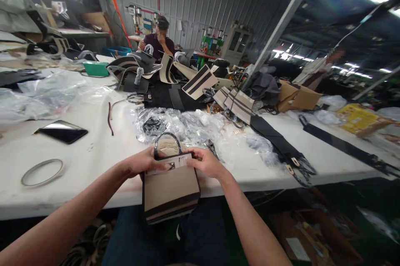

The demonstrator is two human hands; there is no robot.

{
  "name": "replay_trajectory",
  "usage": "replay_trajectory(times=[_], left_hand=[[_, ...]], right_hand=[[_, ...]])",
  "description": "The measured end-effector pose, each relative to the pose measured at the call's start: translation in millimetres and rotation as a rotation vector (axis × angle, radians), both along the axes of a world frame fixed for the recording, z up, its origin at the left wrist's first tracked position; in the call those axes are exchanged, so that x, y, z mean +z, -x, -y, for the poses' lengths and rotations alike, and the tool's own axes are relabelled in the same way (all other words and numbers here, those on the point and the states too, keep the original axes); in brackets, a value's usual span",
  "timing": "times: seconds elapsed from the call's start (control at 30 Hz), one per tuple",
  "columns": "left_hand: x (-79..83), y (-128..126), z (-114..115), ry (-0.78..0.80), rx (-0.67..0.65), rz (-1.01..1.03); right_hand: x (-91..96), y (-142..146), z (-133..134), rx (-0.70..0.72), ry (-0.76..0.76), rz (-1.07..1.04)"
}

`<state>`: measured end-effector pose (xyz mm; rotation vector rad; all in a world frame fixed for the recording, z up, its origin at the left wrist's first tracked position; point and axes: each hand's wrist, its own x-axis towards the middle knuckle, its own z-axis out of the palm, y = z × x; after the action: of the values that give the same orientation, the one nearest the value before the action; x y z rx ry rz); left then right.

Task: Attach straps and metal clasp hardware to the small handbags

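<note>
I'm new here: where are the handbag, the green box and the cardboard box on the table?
Handbag (171, 189): head view, on its plain tan panel.
Green box (95, 69): head view, on its side.
Cardboard box (296, 96): head view, on its brown side.

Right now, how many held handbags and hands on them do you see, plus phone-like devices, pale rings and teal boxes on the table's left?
Held handbag: 1
Left hand and right hand: 2
Phone-like device: 1
Pale ring: 1
Teal box: 1
Total: 6
</note>
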<state>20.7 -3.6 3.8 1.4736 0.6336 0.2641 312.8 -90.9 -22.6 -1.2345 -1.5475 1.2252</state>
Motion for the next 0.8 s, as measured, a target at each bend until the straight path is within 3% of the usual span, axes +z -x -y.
replay_trajectory(times=[0.2, 0.4, 0.57, 0.7, 0.8], left_hand=[[33.0, 19.8, 23.5, 0.042, -0.038, -0.103], [29.6, 34.3, 48.0, 0.084, 0.128, -0.222], [25.3, 24.9, 21.3, 0.075, 0.286, -0.198], [16.0, 8.7, -4.9, -0.129, 0.477, -0.343], [5.3, 1.1, -8.0, -0.302, 0.525, -0.413]], right_hand=[[13.3, -1.1, 32.8, -0.058, 0.144, -0.091], [13.2, -0.4, 41.1, -0.042, 0.235, -0.248], [12.4, 6.0, 7.9, -0.115, 0.099, -0.173], [2.1, 14.1, -17.0, -0.17, 0.007, 0.031], [-5.0, 16.9, -19.0, -0.227, -0.072, 0.182]])
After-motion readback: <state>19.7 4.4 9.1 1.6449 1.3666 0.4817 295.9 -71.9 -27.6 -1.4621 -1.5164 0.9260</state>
